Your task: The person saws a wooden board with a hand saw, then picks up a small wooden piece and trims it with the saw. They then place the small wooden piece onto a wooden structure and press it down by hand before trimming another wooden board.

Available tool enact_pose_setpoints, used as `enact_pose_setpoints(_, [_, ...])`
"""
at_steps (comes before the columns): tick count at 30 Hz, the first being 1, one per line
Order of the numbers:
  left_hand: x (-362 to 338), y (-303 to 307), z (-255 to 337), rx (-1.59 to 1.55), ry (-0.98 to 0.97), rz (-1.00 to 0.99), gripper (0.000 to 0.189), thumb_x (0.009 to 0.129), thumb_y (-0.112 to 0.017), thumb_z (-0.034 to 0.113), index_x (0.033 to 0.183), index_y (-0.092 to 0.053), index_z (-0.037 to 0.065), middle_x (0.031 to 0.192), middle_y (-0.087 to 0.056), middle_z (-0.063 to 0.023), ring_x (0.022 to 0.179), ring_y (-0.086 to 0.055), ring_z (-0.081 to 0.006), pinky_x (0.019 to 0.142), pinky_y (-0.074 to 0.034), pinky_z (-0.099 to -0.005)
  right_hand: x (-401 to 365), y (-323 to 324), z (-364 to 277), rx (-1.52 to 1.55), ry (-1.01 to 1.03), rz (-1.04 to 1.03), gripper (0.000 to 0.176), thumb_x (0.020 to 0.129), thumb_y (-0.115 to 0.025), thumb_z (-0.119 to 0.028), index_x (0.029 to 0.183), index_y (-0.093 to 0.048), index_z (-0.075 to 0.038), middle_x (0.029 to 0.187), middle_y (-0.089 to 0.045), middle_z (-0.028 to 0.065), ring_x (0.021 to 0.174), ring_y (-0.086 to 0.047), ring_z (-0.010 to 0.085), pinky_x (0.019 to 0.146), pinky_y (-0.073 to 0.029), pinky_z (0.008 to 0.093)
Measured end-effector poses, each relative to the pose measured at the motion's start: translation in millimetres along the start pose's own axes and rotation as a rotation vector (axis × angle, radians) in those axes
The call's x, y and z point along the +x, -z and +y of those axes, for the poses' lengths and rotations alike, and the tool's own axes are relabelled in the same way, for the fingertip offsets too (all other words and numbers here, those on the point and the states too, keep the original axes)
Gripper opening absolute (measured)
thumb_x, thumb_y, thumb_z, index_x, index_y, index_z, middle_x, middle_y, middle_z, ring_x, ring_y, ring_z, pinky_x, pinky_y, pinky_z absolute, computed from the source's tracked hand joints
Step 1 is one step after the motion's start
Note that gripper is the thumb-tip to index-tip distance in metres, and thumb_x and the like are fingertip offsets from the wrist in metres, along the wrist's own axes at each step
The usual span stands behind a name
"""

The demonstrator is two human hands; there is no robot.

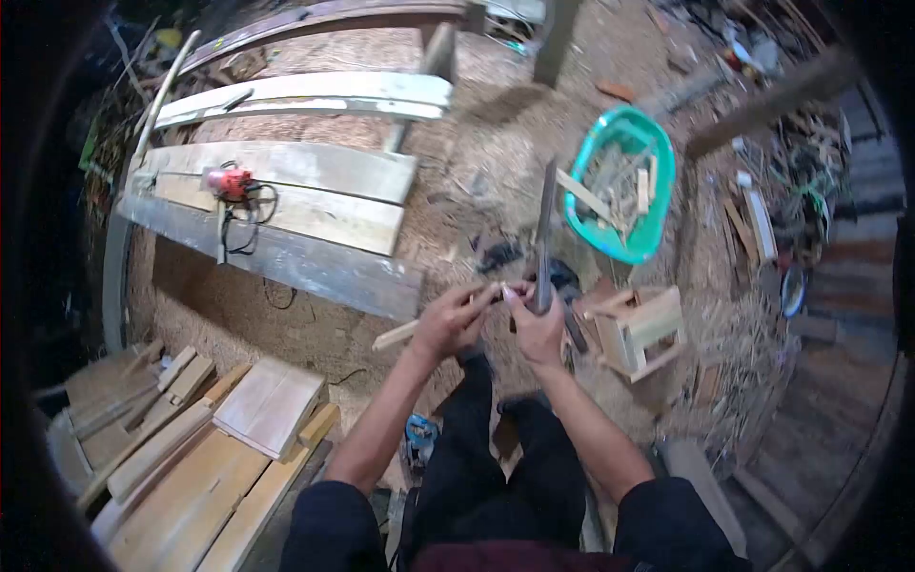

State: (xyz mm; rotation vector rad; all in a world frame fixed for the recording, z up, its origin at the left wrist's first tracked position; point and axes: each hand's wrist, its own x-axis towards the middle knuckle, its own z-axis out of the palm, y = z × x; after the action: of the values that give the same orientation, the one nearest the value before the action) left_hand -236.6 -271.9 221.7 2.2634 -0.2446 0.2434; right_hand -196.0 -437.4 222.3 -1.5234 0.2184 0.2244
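Observation:
Both hands meet in front of my body near the middle of the view. My left hand (452, 322) is closed round the end of a thin light wooden strip (396, 335), which sticks out to the left below it. My right hand (539, 329) grips a long dark tool (546, 229) that stands upright, its tip pointing away from me; whether it is a saw or a bar is unclear. The fingertips of both hands come together at a small pale thing (502, 290), too small to name.
A workbench of planks (315, 172) with a red power tool (229, 181) is at upper left. A green tub (664, 191) of wood scraps stands upper right, a small wooden frame (648, 329) below it. Boards (191, 486) lie lower left, a blue tool (420, 434) near my legs.

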Motion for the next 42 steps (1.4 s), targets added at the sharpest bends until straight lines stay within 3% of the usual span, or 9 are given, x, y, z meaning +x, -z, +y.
enact_pose_setpoints(3, [-11.4,32.8,-51.2,0.143,0.045,0.084,0.044,0.086,-0.065,0.004,0.13,-0.063,0.009,0.117,-0.064,-0.0191,0.104,-0.065,-0.0358,0.087,-0.054,-0.0409,4.2,-43.1,0.7,-0.139,0.045,-0.059,0.037,0.089,-0.076,-0.032,0.087,-0.05,-0.006,0.08,-0.058,-0.0029,0.066,-0.05,0.0059,0.058,-0.042,0.0235])
enact_pose_setpoints(7, [-6.7,52.9,-158.3,0.351,0.204,0.163,0.043,0.085,-0.063,0.002,0.128,-0.063,0.008,0.115,-0.061,-0.0168,0.098,-0.062,-0.0355,0.087,-0.052,-0.0434,12.2,-68.0,19.8,0.113,0.006,-0.282,0.049,0.09,-0.07,-0.051,0.091,-0.052,-0.006,0.074,-0.047,-0.0054,0.063,-0.044,0.006,0.057,-0.038,0.0249])
enact_pose_setpoints(8, [0.2,55.4,-183.1,0.431,0.226,0.192,0.042,0.086,-0.061,0.001,0.128,-0.062,0.007,0.114,-0.059,-0.0171,0.097,-0.061,-0.0357,0.086,-0.052,-0.0439,19.0,-72.9,21.2,-0.001,0.095,-0.312,0.043,0.096,-0.064,-0.046,0.088,-0.053,-0.005,0.072,-0.047,-0.0045,0.063,-0.044,0.0058,0.058,-0.038,0.0251])
enact_pose_setpoints(12, [41.4,62.1,-252.6,0.38,0.238,0.256,0.044,0.085,-0.059,-0.001,0.128,-0.063,0.009,0.114,-0.058,-0.0186,0.101,-0.059,-0.0362,0.088,-0.05,-0.0428,47.4,-100.3,33.7,-0.288,0.006,-0.302,0.033,0.105,-0.049,-0.031,0.09,-0.06,-0.003,0.075,-0.052,-0.0033,0.065,-0.047,0.006,0.059,-0.038,0.0237])
enact_pose_setpoints(16, [59.5,60.9,-295.8,0.389,0.3,0.305,0.05,0.08,-0.06,-0.004,0.127,-0.064,0.012,0.118,-0.058,-0.0164,0.107,-0.057,-0.0345,0.092,-0.047,-0.0441,86.1,-113.0,58.5,-0.413,0.046,-0.397,0.029,0.1,-0.053,-0.024,0.09,-0.06,0.002,0.068,-0.054,0.0089,0.063,-0.052,0.0163,0.06,-0.043,0.0342])
enact_pose_setpoints(20, [54.3,45.9,-317.1,0.573,0.314,0.338,0.047,0.08,-0.061,0.004,0.126,-0.064,0.015,0.119,-0.057,-0.0113,0.108,-0.056,-0.0282,0.097,-0.041,-0.0436,116.1,-128.9,84.0,-0.621,0.044,-0.42,0.032,0.098,-0.059,-0.029,0.087,-0.059,0.001,0.062,-0.049,0.0112,0.058,-0.049,0.0155,0.056,-0.042,0.0351])
enact_pose_setpoints(24, [54.3,37.3,-314.4,0.612,0.334,0.378,0.045,0.08,-0.06,0.006,0.122,-0.067,0.018,0.118,-0.06,-0.0025,0.112,-0.053,-0.0241,0.093,-0.041,-0.0419,123.7,-154.7,84.2,-0.564,0.073,-0.419,0.034,0.099,-0.06,-0.026,0.078,-0.054,-0.001,0.063,-0.04,-0.0004,0.061,-0.038,0.008,0.053,-0.034,0.0303])
enact_pose_setpoints(28, [59.2,34.6,-308.4,0.625,0.303,0.358,0.046,0.08,-0.058,0.004,0.124,-0.066,0.017,0.117,-0.061,-0.0034,0.11,-0.056,-0.0252,0.092,-0.04,-0.0413,128.9,-158.1,96.3,-0.606,0.038,-0.43,0.032,0.097,-0.062,-0.028,0.082,-0.056,0.0,0.061,-0.05,0.0174,0.053,-0.047,0.0242,0.054,-0.042,0.038])
enact_pose_setpoints(42, [60.3,33.4,-307.9,0.666,0.342,0.324,0.048,0.077,-0.06,0.001,0.122,-0.065,0.016,0.121,-0.061,-0.0036,0.113,-0.055,-0.0259,0.092,-0.04,-0.0427,136.1,-146.5,107.5,-0.589,0.021,-0.449,0.036,0.095,-0.064,-0.027,0.073,-0.054,-0.001,0.054,-0.043,0.0122,0.048,-0.04,0.0176,0.048,-0.037,0.0366])
